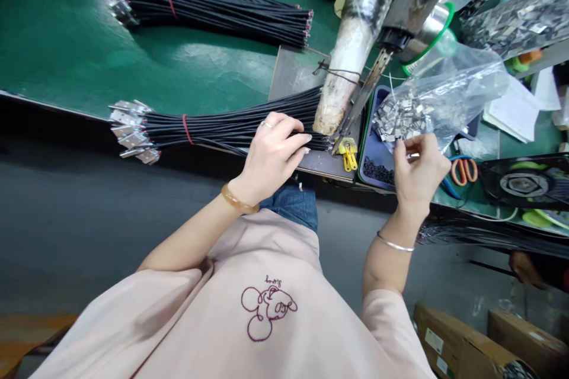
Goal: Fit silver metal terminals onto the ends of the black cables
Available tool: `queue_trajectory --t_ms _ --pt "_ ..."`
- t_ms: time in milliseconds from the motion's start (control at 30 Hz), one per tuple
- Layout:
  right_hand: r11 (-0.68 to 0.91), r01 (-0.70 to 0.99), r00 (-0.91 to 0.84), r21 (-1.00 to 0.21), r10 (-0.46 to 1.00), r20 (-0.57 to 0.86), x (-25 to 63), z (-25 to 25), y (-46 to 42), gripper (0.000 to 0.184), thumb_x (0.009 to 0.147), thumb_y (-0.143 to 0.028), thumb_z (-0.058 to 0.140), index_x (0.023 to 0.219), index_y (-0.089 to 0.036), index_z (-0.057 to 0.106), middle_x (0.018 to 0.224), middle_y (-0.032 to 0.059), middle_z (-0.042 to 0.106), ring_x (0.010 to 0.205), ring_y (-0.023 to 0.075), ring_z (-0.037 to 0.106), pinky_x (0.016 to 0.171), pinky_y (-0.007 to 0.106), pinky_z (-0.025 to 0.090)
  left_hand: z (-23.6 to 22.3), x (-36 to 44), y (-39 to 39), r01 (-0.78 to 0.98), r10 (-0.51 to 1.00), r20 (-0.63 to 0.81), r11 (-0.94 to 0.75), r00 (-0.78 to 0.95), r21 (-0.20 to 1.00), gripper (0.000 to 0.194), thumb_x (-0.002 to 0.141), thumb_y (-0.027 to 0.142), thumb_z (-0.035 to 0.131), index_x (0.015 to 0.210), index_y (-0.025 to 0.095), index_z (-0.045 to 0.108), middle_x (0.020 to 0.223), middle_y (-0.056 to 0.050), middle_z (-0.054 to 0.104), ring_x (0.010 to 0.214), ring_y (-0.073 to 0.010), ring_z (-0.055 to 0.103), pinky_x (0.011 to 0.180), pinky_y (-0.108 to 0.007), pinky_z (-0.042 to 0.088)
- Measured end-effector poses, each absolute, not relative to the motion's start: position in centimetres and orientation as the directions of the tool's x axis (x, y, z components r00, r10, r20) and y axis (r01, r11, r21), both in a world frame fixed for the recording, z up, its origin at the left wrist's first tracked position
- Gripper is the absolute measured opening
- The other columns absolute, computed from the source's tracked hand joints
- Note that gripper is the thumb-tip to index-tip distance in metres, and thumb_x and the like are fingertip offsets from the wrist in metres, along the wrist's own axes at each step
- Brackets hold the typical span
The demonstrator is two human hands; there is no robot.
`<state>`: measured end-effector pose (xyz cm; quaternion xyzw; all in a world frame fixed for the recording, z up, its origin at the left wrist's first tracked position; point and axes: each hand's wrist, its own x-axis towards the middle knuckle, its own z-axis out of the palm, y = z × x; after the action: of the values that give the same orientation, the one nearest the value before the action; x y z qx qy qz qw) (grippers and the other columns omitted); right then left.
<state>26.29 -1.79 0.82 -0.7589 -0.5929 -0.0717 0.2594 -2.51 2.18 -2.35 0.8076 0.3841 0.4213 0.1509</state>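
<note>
Flat silver metal plates [133, 130] are on, left of the left hand [272, 155], fingers bent, grip unclear, over the red-banded black cable bundle [226, 125]; rightward ends seemingly remain. Right hand [418, 173] curls at small silver metal pieces [402, 118], hold unclear.

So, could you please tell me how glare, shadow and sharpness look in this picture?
Head view: a pale sheen on the green tabletop, bright glints on the clear plastic bag; head view, below: the floor darkens toward the table's edge; head view, middle: left hand and right hand look fairly sharp.
</note>
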Motion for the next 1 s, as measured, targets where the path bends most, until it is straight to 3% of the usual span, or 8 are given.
queue_trajectory --t_ms 133,433,567,633,700,767,833,1000 --pt "-0.076 0.964 0.153 -0.256 0.943 0.297 27.6 0.6 0.8 0.012 0.082 -0.017 0.06 0.074 -0.023 0.053 0.088 0.0049 0.069 0.082 0.0214 0.064 0.081 0.038 0.05 -3.0 -1.7 3.4 0.596 0.748 0.506 -0.656 0.43 0.463 0.019 0.094 0.019 0.059 0.094 0.017 0.078 0.095 -0.011 0.069 0.092 -0.0274 0.058 0.08 -0.044 0.043" --pt "-0.123 0.962 0.174 -0.245 0.964 0.199 28.0 1.4 -1.7 0.017 0.078 -0.018 0.063 0.067 -0.022 0.052 0.072 -0.0017 0.052 0.069 0.0148 0.052 0.072 0.032 0.04 -1.7 -3.4 1.8 0.291 0.717 0.529 -0.681 0.454 0.672 0.016 0.094 0.015 0.062 0.09 0.018 0.077 0.093 -0.005 0.077 0.087 -0.0184 0.063 0.084 -0.037 0.046" --pt "-0.131 0.955 0.199 -0.267 0.949 0.243 27.5 1.3 -2.9 0.016 0.08 -0.018 0.062 0.068 -0.022 0.053 0.068 -0.0026 0.053 0.066 0.0144 0.051 0.071 0.032 0.041 -1.4 -3.7 1.6 0.194 0.683 0.582 -0.706 0.441 0.681 0.011 0.092 0.015 0.065 0.089 0.015 0.076 0.088 -0.005 0.077 0.081 -0.0164 0.064 0.08 -0.033 0.05" --pt "-0.114 0.932 0.237 -0.343 0.91 0.341 26.4 1.5 -3.5 0.015 0.081 -0.018 0.063 0.069 -0.022 0.054 0.07 -0.0023 0.056 0.064 0.0133 0.051 0.068 0.031 0.042 -1.3 -3.6 1.5 0.182 0.657 0.606 -0.731 0.449 0.658 0.011 0.092 0.016 0.066 0.088 0.015 0.076 0.082 -0.005 0.075 0.076 -0.0157 0.062 0.076 -0.031 0.051" --pt "-0.058 0.858 0.3 -0.51 0.862 0.408 24.6 1.9 -4.3 0.016 0.082 -0.021 0.066 0.07 -0.021 0.055 0.077 -0.0005 0.063 0.063 0.012 0.053 0.061 0.029 0.043 -1.0 -3.3 1.3 0.169 0.636 0.591 -0.739 0.497 0.653 0.012 0.093 0.02 0.065 0.09 0.015 0.076 0.079 -0.005 0.074 0.073 -0.0149 0.063 0.073 -0.029 0.051" --pt "0.021 0.717 0.334 -0.697 0.868 0.369 22.2 2.2 -5.2 0.018 0.082 -0.025 0.069 0.071 -0.022 0.055 0.083 0.0003 0.066 0.059 0.0105 0.055 0.054 0.027 0.045 -0.8 -3.0 1.2 0.156 0.62 0.55 -0.731 0.56 0.665 0.014 0.094 0.021 0.064 0.093 0.016 0.077 0.079 -0.005 0.074 0.071 -0.0139 0.064 0.07 -0.026 0.05" --pt "0.069 0.595 0.294 -0.801 0.908 0.297 19.6 2.1 -6.0 0.02 0.083 -0.026 0.071 0.072 -0.022 0.055 0.087 -0.0004 0.067 0.056 0.0096 0.059 0.051 0.026 0.049 -0.6 -2.6 1.2 0.15 0.627 0.501 -0.701 0.596 0.697 0.015 0.094 0.02 0.062 0.093 0.016 0.077 0.08 -0.005 0.075 0.069 -0.013 0.066 0.067 -0.024 0.049" --pt "0.266 0.655 0.284 -0.708 0.781 0.556 15.2 0.0 -6.4 0.007 0.087 -0.019 0.07 0.085 -0.025 0.067 0.092 0.0012 0.072 0.088 0.0183 0.073 0.077 0.036 0.063 -0.5 -2.2 1.7 0.083 0.751 0.231 -0.355 0.619 0.931 0.021 0.093 0.022 0.06 0.077 0.014 0.071 0.062 -0.002 0.07 0.053 -0.0094 0.059 0.054 -0.02 0.044"
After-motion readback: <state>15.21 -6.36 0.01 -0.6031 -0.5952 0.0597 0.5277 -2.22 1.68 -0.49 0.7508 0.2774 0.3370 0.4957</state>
